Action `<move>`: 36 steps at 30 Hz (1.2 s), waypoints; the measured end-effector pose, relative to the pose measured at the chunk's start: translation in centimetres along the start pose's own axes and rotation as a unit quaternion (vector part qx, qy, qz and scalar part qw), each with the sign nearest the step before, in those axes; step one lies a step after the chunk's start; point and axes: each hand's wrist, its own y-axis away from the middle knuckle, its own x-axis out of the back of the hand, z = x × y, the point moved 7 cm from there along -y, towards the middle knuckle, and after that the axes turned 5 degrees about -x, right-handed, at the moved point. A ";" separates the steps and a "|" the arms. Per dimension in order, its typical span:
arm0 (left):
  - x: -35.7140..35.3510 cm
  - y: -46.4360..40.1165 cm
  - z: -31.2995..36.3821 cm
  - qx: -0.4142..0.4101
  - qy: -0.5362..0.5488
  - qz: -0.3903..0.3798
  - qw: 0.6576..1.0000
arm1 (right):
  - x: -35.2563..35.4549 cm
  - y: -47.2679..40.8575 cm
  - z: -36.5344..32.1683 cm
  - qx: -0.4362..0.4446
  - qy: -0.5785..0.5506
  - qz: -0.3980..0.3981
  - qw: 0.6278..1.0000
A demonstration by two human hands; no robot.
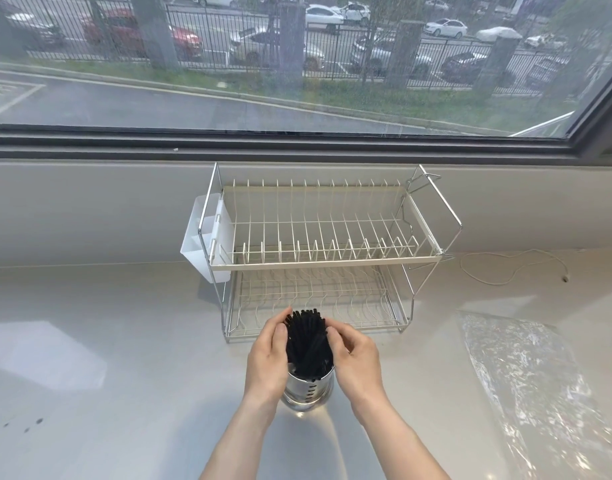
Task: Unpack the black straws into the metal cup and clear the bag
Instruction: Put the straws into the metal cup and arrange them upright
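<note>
Black straws (306, 344) stand bunched in the metal cup (308, 389) on the counter (124, 375), just in front of the dish rack (318, 251); left hand (268, 362) and right hand (356, 362) cup the bundle from either side, fingers curled against it. Judgement: settle the straws down evenly, steadying the cup so it does not tip. The empty clear bag (526, 382) lies well apart to the right, not yet cleared.

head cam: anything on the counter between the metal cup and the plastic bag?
Nothing: in the head view, the counter between the metal cup and the clear plastic bag is bare; only the right hand overhangs its cup end.
</note>
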 end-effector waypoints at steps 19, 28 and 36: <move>1.4 -1.5 3.8 -0.046 -0.230 0.107 0.966 | 1.9 -0.9 -1.3 0.039 0.033 0.057 0.997; 2.3 -2.3 5.2 -0.065 -0.230 0.117 0.964 | 2.4 -1.2 -1.5 0.040 0.039 0.061 0.997; -1.4 -3.3 5.1 -0.103 -0.369 -0.009 0.924 | 2.3 -0.8 -1.8 0.048 0.049 0.051 0.996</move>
